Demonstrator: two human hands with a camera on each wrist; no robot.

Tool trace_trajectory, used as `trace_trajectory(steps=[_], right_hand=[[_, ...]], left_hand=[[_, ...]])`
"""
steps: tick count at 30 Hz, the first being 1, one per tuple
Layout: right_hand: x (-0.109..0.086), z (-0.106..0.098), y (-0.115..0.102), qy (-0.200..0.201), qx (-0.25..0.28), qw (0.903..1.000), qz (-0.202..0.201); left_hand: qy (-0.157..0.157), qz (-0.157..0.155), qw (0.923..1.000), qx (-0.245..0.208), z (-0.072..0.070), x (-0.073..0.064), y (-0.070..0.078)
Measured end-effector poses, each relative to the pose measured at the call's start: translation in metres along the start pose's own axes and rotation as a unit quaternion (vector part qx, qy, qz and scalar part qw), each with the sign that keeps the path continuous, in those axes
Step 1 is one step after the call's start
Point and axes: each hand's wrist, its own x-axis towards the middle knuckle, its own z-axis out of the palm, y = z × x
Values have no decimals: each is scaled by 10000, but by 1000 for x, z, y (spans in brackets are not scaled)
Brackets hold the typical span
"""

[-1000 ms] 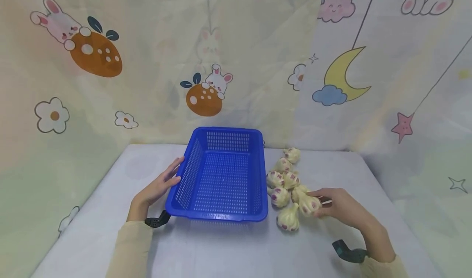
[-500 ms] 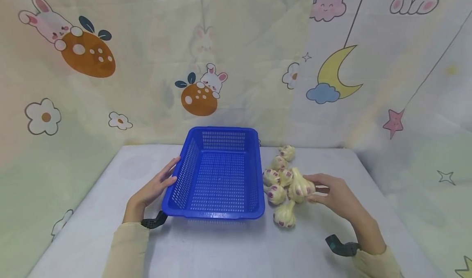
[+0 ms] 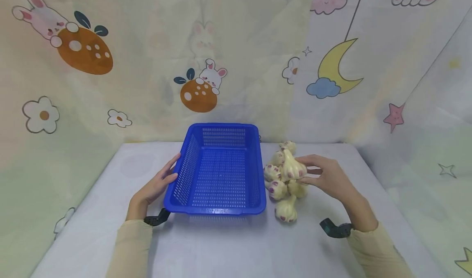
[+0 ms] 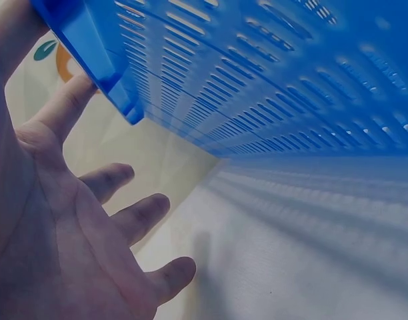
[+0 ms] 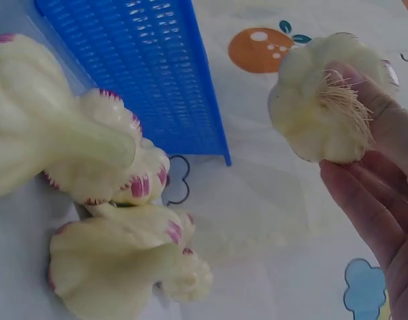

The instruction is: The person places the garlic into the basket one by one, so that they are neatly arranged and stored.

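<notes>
A blue plastic basket (image 3: 220,210) with slotted walls stands on the table, and nothing lies inside it. My left hand (image 3: 152,188) rests at its left side; in the left wrist view the thumb and one finger (image 4: 69,107) touch the rim while the other fingers extend loosely below. My right hand (image 3: 332,178) pinches a garlic bulb (image 3: 293,168) between thumb and fingers, its neck pointing up, above the other bulbs. The right wrist view shows the roots of this held garlic bulb (image 5: 297,117) facing the camera. Loose garlic bulbs (image 3: 286,210) lie right of the basket, some partly hidden behind the held one.
The white-covered table (image 3: 221,249) ends at a back edge against a printed cloth backdrop (image 3: 147,64). Several garlic bulbs (image 5: 117,260) sit close along the basket's right wall. A dark wrist camera mount (image 3: 335,229) hangs below my right wrist.
My right hand has lifted the garlic bulb off the pile, moving it up and toward the basket and turning its neck upward. The left hand stays at the basket's left side.
</notes>
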Motion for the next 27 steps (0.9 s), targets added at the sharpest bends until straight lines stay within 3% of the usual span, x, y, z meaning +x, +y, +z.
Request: trace_trajectory(steps=[10,20,27], right_hand=[[60,26,-8,-766,510,9955,-227],[100,33,-16,-1358,356,9899,-185],[132,34,-26,-2018,288,9790,45]], left_hand=[[40,79,9999,-122,-7,-9,3],[20,39,9998,-209,0,-3,-1],[-93,379,9989,-258,2,2,-5]])
